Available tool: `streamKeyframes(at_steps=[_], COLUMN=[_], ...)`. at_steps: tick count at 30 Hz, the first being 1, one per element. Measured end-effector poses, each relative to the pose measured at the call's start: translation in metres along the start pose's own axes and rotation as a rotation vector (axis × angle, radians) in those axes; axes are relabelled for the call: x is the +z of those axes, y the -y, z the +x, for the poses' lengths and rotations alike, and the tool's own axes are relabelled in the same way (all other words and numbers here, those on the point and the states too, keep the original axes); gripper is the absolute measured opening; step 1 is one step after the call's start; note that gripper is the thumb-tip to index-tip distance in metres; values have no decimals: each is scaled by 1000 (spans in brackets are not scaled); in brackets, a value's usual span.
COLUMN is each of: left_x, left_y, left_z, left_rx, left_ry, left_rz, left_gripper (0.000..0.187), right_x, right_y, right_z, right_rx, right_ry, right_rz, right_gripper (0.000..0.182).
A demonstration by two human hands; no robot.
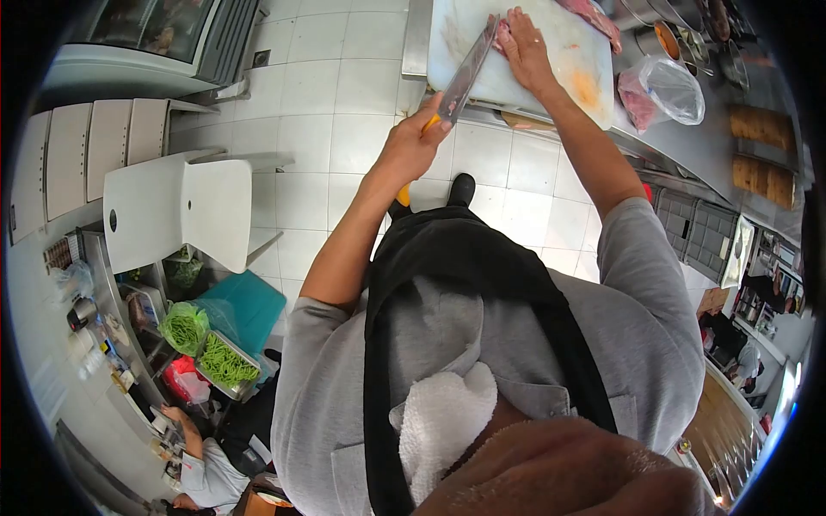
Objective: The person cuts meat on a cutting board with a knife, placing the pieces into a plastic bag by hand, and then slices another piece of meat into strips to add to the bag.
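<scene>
My left hand [411,144] is closed around the yellow handle of a long kitchen knife [469,79]. The blade points away from me over a white cutting board [551,73], its tip by a small piece of raw meat [500,39]. Flat on the board, with fingers stretched out, my right hand [525,53] rests against that piece, partly hiding it. Another strip of raw meat [594,21] lies at the board's far right. Just right of the board stands a clear plastic bag [658,93] with pink meat inside.
Metal pots and bowls [658,39] crowd the counter at the far right. Behind me on the left are a white chair [185,211], a tray of green beans [227,359] and another person [211,469]. A glass-fronted fridge [142,34] stands at the upper left.
</scene>
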State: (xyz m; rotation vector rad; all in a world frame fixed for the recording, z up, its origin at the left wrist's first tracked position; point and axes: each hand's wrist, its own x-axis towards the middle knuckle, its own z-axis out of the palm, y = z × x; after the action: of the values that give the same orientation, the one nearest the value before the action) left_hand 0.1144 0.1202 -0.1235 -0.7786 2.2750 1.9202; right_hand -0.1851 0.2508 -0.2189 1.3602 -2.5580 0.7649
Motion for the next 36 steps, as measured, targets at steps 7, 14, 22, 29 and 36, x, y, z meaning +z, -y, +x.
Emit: streamKeyframes(at_steps=[7, 14, 22, 29, 36], left_x=[8, 25, 37, 41, -9], left_y=[-9, -16, -17, 4, 26], left_z=[49, 92, 81, 45, -50], left_rx=[-75, -40, -51, -109, -205], left_ry=[59, 95, 107, 159, 235], left_rz=[78, -211, -169, -185, -189], left_gripper=[60, 58, 62, 63, 57], right_x=[-1, -3, -8, -8, 8], right_y=[6, 6, 7, 12, -12], right_z=[-2, -3, 1, -3, 2], right_rx=[-17, -37, 110, 78, -11], right_ry=[-1, -19, 193, 129, 24], right_rz=[-137, -117, -152, -138, -114], right_gripper=[62, 62, 65, 65, 65])
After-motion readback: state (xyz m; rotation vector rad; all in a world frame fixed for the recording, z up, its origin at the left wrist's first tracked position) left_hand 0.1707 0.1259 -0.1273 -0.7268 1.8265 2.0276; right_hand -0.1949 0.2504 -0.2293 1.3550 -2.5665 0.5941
